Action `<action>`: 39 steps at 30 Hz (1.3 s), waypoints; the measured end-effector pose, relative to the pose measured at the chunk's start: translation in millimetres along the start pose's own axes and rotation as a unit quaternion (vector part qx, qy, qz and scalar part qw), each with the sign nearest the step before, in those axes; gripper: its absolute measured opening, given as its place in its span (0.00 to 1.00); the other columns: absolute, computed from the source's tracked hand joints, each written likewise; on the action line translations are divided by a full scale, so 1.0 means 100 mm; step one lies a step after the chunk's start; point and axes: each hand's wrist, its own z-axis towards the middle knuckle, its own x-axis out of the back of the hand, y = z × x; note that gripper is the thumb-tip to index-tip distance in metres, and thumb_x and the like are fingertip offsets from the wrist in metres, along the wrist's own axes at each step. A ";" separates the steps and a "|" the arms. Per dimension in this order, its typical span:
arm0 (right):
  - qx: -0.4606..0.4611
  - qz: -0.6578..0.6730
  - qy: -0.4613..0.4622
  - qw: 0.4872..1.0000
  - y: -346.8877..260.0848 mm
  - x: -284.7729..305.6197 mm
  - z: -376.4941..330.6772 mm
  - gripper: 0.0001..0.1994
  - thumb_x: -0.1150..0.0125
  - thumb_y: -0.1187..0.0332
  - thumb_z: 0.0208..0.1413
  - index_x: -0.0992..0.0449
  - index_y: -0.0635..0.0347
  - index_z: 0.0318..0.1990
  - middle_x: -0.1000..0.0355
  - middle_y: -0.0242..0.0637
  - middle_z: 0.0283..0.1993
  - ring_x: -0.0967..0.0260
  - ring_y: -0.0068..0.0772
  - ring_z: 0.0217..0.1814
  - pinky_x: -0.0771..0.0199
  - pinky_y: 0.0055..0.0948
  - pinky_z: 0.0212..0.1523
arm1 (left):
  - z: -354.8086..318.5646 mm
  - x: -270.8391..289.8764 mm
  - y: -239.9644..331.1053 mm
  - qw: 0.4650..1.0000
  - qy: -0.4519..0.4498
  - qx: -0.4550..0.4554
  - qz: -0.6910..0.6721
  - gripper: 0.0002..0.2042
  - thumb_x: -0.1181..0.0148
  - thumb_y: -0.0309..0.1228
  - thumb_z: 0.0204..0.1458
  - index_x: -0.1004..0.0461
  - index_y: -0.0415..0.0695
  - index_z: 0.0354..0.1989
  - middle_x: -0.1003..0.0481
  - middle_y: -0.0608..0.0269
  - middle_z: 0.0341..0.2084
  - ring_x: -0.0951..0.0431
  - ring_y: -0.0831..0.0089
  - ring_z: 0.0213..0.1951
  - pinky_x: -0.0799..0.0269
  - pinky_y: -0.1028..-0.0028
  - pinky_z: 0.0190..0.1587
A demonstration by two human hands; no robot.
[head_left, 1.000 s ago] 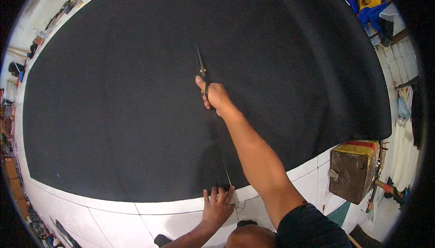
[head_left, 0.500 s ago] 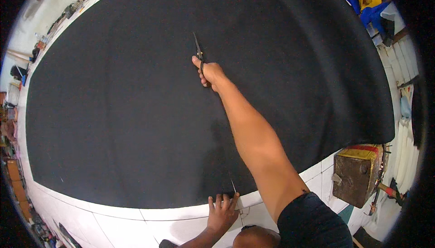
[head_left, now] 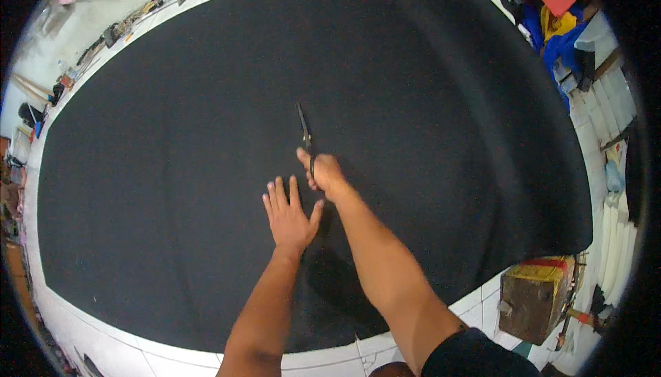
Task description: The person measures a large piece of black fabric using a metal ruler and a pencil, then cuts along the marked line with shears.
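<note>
A large black cloth (head_left: pixel 172 150) lies spread over white tiles. Near its middle, my right hand (head_left: pixel 326 173) is closed round the handles of a pair of scissors (head_left: pixel 304 126). The blades point away from me, close together and resting on or just over the cloth. Beside and slightly nearer than the scissors, my left hand (head_left: pixel 289 224) lies flat on the cloth, fingers spread and holding nothing. At the cloth's near edge a short pale slit shows between my forearms.
A worn brown box (head_left: pixel 529 308) with a yellow and red top stands at the right, touching the cloth's edge. Blue, yellow and red items (head_left: pixel 561 22) are heaped at the far right. White tile floor (head_left: pixel 124 353) borders the cloth; assorted clutter lines the left wall.
My left hand has moved from the cloth's near edge to its middle, beside the right hand. The view has tilted up, so the scissors and right hand appear lower.
</note>
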 end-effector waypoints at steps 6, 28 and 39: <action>-0.006 -0.007 0.021 1.000 0.03 0.12 0.03 0.26 0.42 0.45 0.54 0.30 0.61 0.17 0.36 0.33 0.14 0.38 0.28 0.12 0.38 0.29 0.15 | 0.17 -0.14 0.05 0.996 -0.075 0.030 0.040 0.39 0.45 0.52 0.49 0.46 0.39 0.64 0.51 0.39 0.65 0.55 0.44 0.67 0.62 0.49 0.67; -0.001 -0.086 0.050 0.995 -0.53 0.00 1.07 0.24 0.42 0.44 0.54 0.36 0.54 0.20 0.41 0.27 0.14 0.43 0.21 0.14 0.43 0.24 0.17 | 0.06 -0.36 -0.04 0.984 -0.167 0.058 0.037 0.38 0.45 0.54 0.49 0.42 0.39 0.62 0.49 0.36 0.63 0.54 0.39 0.66 0.61 0.41 0.64; -0.019 -0.078 0.039 0.996 -0.92 -0.05 1.46 0.28 0.42 0.39 0.50 0.34 0.57 0.19 0.37 0.33 0.14 0.38 0.28 0.14 0.39 0.31 0.17 | 0.05 -0.33 -0.02 0.977 -0.198 0.076 0.033 0.38 0.45 0.53 0.50 0.42 0.36 0.61 0.48 0.32 0.61 0.52 0.35 0.64 0.60 0.38 0.63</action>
